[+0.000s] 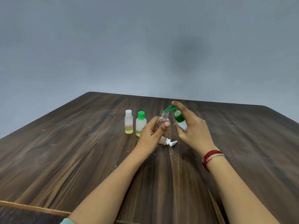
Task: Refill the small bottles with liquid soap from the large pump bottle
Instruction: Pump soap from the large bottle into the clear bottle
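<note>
Pump bottle (180, 122) gripped in right hand (192, 130), forefinger on its green head, spout at the clear bottle (163, 122) mouth so soap should drop straight in. Left hand (150, 133) wraps the clear bottle, steadying it just above the worktop (80, 151). White cap (172, 142) lies beside; white-capped bottle (129, 122) and green-capped bottle (140, 123) stand left, out of the way.

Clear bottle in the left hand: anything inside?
The clear bottle looks empty near its neck; the nozzle sits at its open mouth. The left hand covers the lower part, hiding any soap there.

- Left hand (151, 131), right hand (192, 128): bare, forearms bare too.
- Right wrist: red thread band (212, 158), several turns, one pale beige strand across it.
- Left arm: sliver of pale teal sleeve (67, 221) at bottom edge.
</note>
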Tool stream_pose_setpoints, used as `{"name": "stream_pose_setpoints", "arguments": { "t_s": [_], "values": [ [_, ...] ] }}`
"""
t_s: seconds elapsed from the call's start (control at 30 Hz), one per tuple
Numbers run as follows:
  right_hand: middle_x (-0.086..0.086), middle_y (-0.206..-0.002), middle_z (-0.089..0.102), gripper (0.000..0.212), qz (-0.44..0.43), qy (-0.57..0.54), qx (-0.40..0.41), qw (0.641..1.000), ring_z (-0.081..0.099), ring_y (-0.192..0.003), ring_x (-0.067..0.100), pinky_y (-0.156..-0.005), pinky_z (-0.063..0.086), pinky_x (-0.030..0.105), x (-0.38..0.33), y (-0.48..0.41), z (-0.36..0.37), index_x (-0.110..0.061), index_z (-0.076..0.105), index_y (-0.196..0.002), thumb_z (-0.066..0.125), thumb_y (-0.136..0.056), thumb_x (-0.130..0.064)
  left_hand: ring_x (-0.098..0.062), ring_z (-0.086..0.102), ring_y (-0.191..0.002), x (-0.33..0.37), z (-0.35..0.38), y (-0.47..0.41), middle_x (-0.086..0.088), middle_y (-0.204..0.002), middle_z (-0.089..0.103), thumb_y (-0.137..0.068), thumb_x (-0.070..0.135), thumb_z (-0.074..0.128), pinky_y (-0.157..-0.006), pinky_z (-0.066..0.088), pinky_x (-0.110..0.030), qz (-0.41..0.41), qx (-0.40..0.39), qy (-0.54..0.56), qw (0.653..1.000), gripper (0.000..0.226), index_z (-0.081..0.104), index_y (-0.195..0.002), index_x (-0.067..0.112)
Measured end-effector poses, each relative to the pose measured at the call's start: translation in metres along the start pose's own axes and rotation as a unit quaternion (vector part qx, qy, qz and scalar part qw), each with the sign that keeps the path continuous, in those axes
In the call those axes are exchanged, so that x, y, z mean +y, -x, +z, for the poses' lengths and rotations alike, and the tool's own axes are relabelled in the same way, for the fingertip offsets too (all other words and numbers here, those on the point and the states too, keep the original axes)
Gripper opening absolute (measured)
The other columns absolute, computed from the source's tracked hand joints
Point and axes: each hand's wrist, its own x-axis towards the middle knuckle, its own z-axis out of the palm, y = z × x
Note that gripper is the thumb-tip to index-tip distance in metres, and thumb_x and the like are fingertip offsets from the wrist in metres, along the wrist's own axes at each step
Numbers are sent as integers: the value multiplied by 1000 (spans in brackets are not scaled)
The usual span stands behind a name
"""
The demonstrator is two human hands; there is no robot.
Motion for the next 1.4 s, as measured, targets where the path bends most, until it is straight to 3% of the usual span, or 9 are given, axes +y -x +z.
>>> {"name": "stream_pose_setpoints", "arguments": {
  "t_s": [0.1, 0.23, 0.6, 1.0, 1.27, 1.4],
  "values": [
    [8, -113, 67, 79, 0, 4, 6, 1000, 68, -88, 27, -80, 58, 38, 1, -1, 0, -39, 26, -143, 71, -83, -12, -29, 67, -89, 0, 0, -1, 14, -83, 66, -77, 63, 57, -76, 54, -60, -7, -4, 1, 1000, 21, 62, -89, 46],
    [8, -111, 68, 74, -1, 8, 20, 1000, 68, -88, 28, -79, 59, 42, -1, -2, -2, -38, 28, -140, 70, -85, -13, -27, 68, -90, -2, 1, -1, 13, -84, 66, -75, 64, 58, -79, 54, -59, -14, -11, 7, 1000, 19, 61, -88, 50],
    [10, -108, 68, 77, -14, 20, 3, 1000, 68, -85, 29, -78, 57, 40, -2, -3, -3, -39, 25, -138, 72, -84, -11, -28, 69, -92, -5, -1, -1, 7, -88, 67, -78, 60, 58, -81, 54, -59, -19, -18, 26, 999, 25, 62, -93, 41],
    [9, -108, 68, 73, -6, 17, -6, 1000, 68, -84, 28, -78, 56, 36, -1, -3, -1, -38, 25, -136, 72, -85, -14, -32, 68, -92, -6, 1, -3, 8, -86, 67, -76, 61, 59, -82, 54, -59, -26, -22, 43, 999, 19, 63, -88, 47],
    [10, -107, 65, 87, -7, 27, -39, 999, 67, -81, 27, -74, 56, 37, -3, -3, -1, -45, 9, -145, 68, -88, -16, -30, 68, -93, -5, 0, -2, 8, -90, 68, -79, 57, 60, -81, 56, -54, -30, -19, 50, 998, 21, 62, -91, 41],
    [9, -111, 65, 76, 6, 30, -31, 999, 67, -87, 27, -79, 54, 35, -1, -2, -1, -43, 18, -140, 68, -88, -17, -33, 68, -93, -3, 0, -1, 5, -91, 67, -85, 51, 60, -75, 58, -50, -37, -17, 54, 998, 13, 62, -92, 40]
  ]
}}
